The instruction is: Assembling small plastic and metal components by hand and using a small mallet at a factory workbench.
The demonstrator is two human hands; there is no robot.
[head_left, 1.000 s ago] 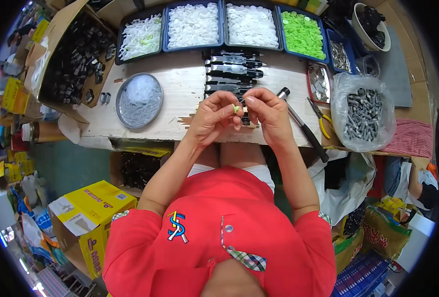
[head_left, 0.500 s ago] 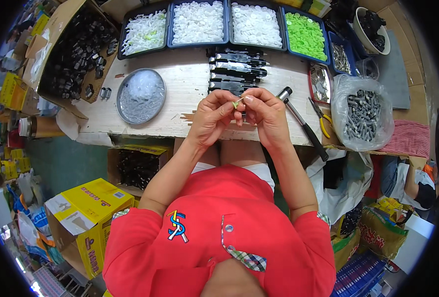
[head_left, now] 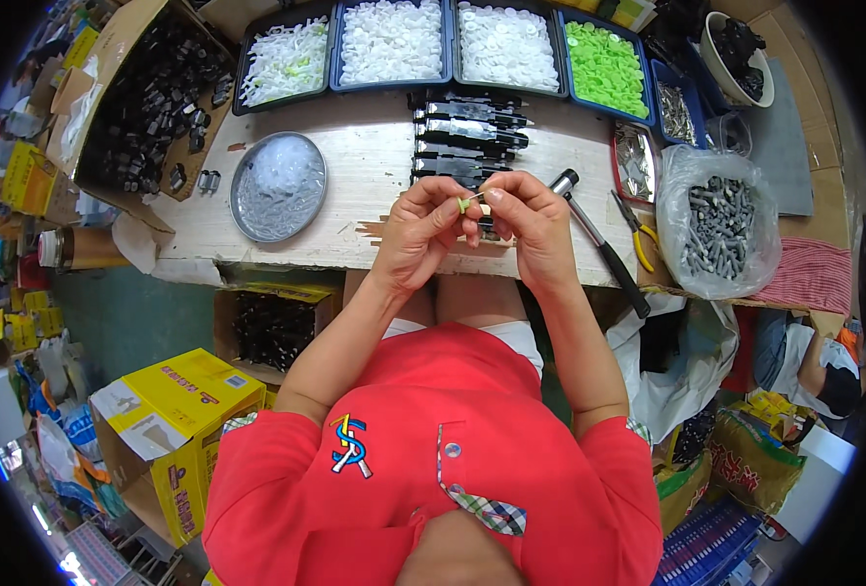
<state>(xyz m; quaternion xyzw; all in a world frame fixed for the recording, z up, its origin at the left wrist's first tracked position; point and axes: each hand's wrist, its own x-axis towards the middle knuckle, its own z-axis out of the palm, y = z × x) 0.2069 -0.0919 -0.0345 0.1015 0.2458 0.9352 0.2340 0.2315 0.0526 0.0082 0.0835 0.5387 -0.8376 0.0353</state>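
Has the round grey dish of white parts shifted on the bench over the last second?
No. The round grey dish sits in the same place against the bench edge and the cardboard box of black parts; only the camera drifted slightly.

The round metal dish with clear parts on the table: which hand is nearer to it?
Left. The left hand is just to the right of the round metal dish, with bare table between them. The right hand is farther right, beyond the left hand.
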